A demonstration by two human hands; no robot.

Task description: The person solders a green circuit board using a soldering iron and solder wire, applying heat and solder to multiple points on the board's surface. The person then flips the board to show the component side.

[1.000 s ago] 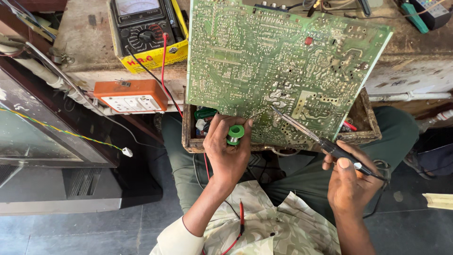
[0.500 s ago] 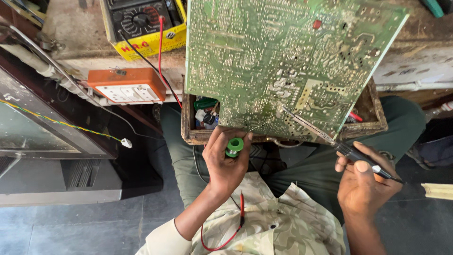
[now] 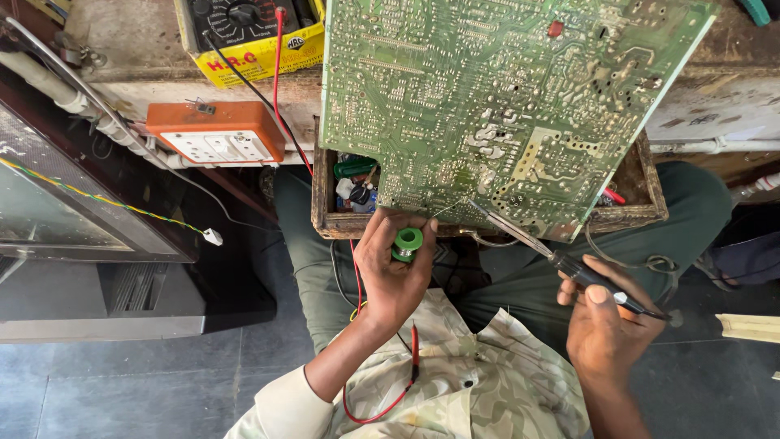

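Note:
A large green circuit board [image 3: 504,106] leans solder-side up over an open wooden drawer [image 3: 333,223]. My left hand [image 3: 394,272] holds a small green solder spool [image 3: 407,241] just under the board's lower edge, with a thin strand of wire running up to the board. My right hand [image 3: 605,321] grips a soldering iron [image 3: 561,260] by its black handle. The iron's metal tip touches the board near its lower middle, close to the end of the solder wire.
A yellow multimeter [image 3: 244,32] with red and black leads sits on the bench above. An orange and white socket box [image 3: 215,134] hangs at the bench's edge. A dark screen or cabinet [image 3: 65,203] stands at the left. The drawer holds small parts.
The view has shifted down and closer. Both hands stay at the board's lower edge with the spool and the iron; the iron's tip stays near the same spot.

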